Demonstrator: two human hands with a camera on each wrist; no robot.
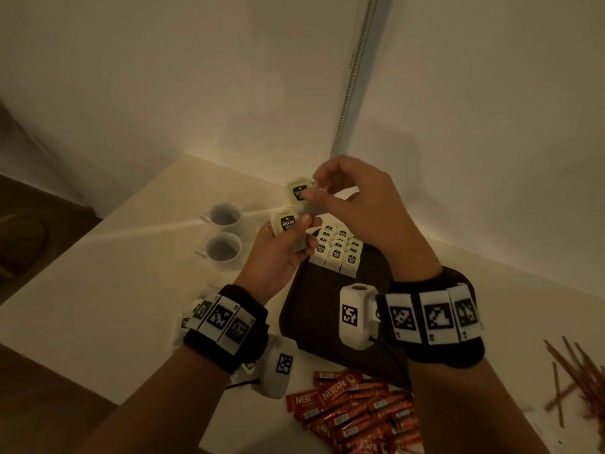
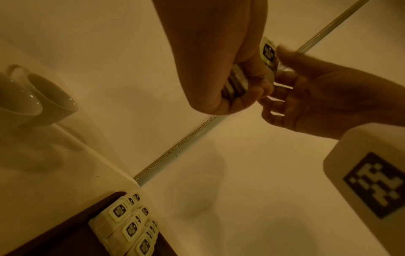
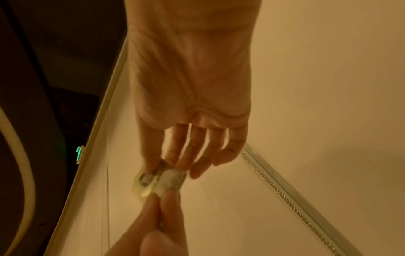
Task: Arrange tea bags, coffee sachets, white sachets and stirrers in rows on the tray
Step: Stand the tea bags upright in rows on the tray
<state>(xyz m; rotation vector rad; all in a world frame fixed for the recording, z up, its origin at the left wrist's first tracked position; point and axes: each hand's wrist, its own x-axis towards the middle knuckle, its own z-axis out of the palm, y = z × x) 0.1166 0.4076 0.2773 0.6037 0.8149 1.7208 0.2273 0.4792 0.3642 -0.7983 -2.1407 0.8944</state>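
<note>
Desk [image 1: 98, 290], pale, against a corner of two walls; items listed left to right

1. Two white cups [image 1: 224, 235], far left of the tray, apart from it
2. Loose tea bags [image 1: 191, 314], near left, partly hidden behind the left wristband
3. Left hand [image 1: 278, 253], raised above the tray's far left corner, fingers curled round a small stack of tea bags [image 1: 284, 222], label end up
4. Right hand [image 1: 357, 201], just beyond and right of the left hand, thumb and forefinger pinching a single tea bag [image 1: 299, 191] directly above the stack; the two bags sit close together, whether touching cannot be told
5. Tray [image 1: 314, 309], dark, centre; tea bag rows [image 1: 337, 249] fill its far end in three columns, long axes running near to far
6. Coffee sachets [image 1: 353, 411], red heap, near edge, off the tray
7. Stirrers [image 1: 576, 378], near right, off the tray

Key relation: the rows lie below and slightly right and nearward of the pinched bag; the right hand is judged nearer the drop, needing the bag's long axis turned to match the columns
</note>
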